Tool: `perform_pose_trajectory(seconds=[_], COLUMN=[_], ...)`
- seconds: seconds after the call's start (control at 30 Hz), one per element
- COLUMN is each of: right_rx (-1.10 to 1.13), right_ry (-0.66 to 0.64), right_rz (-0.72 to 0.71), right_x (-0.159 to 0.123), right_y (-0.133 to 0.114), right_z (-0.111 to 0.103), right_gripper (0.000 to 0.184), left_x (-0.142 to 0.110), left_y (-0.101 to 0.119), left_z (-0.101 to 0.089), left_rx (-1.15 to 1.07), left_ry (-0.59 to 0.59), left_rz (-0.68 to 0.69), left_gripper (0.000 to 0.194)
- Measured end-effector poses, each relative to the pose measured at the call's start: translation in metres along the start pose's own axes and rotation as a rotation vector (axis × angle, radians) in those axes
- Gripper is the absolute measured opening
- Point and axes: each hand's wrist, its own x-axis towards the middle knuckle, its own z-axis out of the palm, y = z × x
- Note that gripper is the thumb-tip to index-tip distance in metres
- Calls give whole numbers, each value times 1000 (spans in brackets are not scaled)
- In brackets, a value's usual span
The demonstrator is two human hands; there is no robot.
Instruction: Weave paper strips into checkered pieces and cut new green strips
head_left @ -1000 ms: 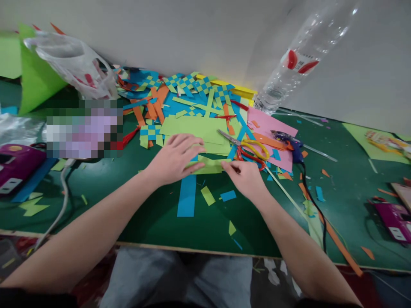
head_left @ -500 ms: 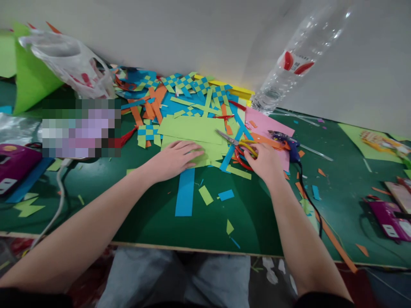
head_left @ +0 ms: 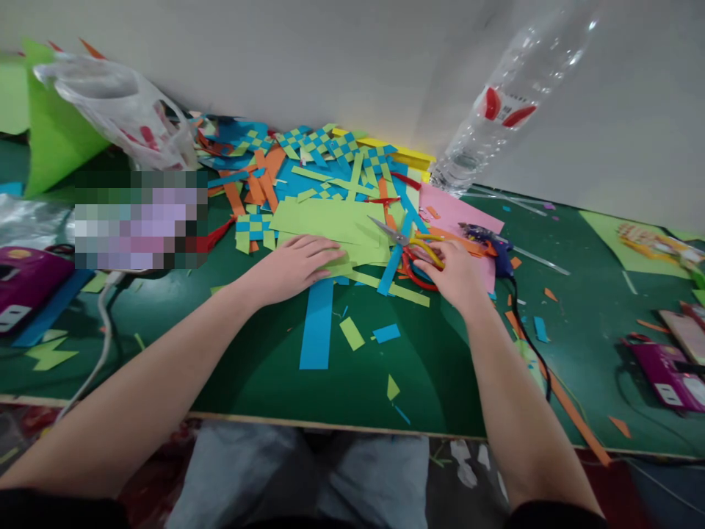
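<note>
My left hand (head_left: 294, 270) lies flat on light green paper (head_left: 330, 219), fingers stretched out and nothing gripped. Fingers of my right hand (head_left: 454, 273) are closed on the handles of a pair of scissors (head_left: 401, 240) with yellow and red grips. Their blades point left over the right part of the green paper and are slightly apart. A blue paper strip (head_left: 316, 327) comes out from under the front edge of the green paper, just below my left hand. Woven blue-and-green paper pieces (head_left: 344, 147) and loose strips lie behind the sheets.
A clear plastic bottle (head_left: 479, 139) leans by the wall behind my right hand. Right of that hand is a blue glue gun (head_left: 500, 257) with a black cord. A plastic bag (head_left: 124, 110) stands at the back left. Paper scraps (head_left: 352, 333) are scattered toward the front edge.
My left hand has shifted slightly left on the green paper. The scissors have moved very little in my right hand, their blades now a bit more apart.
</note>
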Motion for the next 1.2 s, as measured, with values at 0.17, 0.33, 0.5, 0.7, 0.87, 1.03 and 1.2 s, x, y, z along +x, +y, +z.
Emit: perform_pose_trajectory(seconds=[0.17,0.33,0.5,0.7,0.87,1.03,1.2], right_rx=[261,401,140,63,96,152,158], right_ry=[122,191,96,-239,-305,-323,-341], right_rz=[58,49,-145,-291,-340,-421,-453], right_x=[1,1,-1,-7,-6,-3,-3], right_y=[-5,-9,-11,-11,-12,-10,-9], right_z=[0,-6,-22,-33,-28,-23,-23], right_gripper=[42,49,55,48,43,41,40], left_x=[0,0,-1,0,1,1,2], left_y=[-6,-7,-5,-1,0,-1,-2], left_z=[1,0,-4,-8,-4,2,3], left_rx=[-3,5,-8,17,-15,8,13], left_ry=[-36,15,58,85,89,-5,-86], left_rz=[1,15,15,0,27,41,54], left_gripper=[39,37,35,31,29,36,47])
